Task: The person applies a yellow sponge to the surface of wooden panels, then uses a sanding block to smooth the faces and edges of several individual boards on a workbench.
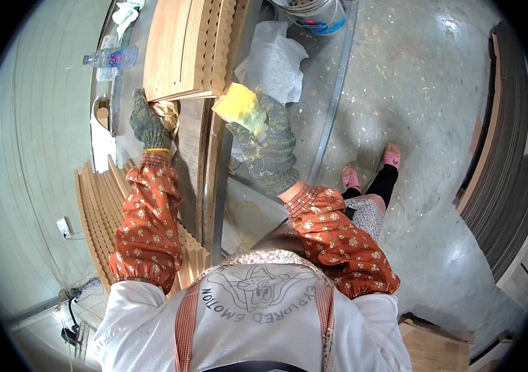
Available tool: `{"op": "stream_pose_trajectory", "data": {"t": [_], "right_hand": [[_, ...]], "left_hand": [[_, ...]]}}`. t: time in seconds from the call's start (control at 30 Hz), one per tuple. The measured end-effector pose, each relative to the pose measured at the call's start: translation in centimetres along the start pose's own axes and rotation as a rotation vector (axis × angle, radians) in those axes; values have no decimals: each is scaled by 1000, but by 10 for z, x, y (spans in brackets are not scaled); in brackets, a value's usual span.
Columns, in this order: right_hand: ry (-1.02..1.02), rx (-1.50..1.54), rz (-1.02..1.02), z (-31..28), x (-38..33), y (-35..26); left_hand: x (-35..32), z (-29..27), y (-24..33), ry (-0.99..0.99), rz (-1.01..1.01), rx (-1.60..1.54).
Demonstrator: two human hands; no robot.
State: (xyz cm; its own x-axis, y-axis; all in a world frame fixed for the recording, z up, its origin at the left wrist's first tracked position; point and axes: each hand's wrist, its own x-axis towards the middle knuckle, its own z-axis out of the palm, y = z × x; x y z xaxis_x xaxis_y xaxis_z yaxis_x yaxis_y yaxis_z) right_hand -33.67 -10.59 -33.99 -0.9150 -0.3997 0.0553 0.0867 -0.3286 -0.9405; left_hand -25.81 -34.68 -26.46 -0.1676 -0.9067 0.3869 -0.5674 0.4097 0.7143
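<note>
My right hand, in a dark grey-green knitted glove, is closed on a yellow sponge with a paler, greenish lower part. The sponge is beside the near right corner of a stack of wood-grain boards with scalloped right edges. My left hand, gloved alike, is at the stack's near left corner, one digit pointing up along the edge. Next to its palm is a crumpled tan bundle, whose kind I cannot make out. Most of the left fingers are hidden, so their grip does not show.
A clear plastic bottle lies left of the stack. White sheeting and a bucket are on the right. More scalloped strips lie under my left arm. Dark stacked panels stand far right, across the concrete floor.
</note>
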Motion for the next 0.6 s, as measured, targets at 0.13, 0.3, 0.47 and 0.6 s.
{"op": "stream_pose_trajectory", "data": {"t": [0.13,0.3,0.47,0.6], "right_hand": [[42,-29,-15,-5,-4,4],[15,-36,-103,-6,-2,-17],[-7,-54,-143,-8,7,-24],[20,-116,-165,-12,3,-18]], "left_hand": [[-9,0,16,1,25,52],[21,-17,-42,17,13,24],[19,-18,-33,-32,163,268],[26,-23,-60,-34,308,416]]}}
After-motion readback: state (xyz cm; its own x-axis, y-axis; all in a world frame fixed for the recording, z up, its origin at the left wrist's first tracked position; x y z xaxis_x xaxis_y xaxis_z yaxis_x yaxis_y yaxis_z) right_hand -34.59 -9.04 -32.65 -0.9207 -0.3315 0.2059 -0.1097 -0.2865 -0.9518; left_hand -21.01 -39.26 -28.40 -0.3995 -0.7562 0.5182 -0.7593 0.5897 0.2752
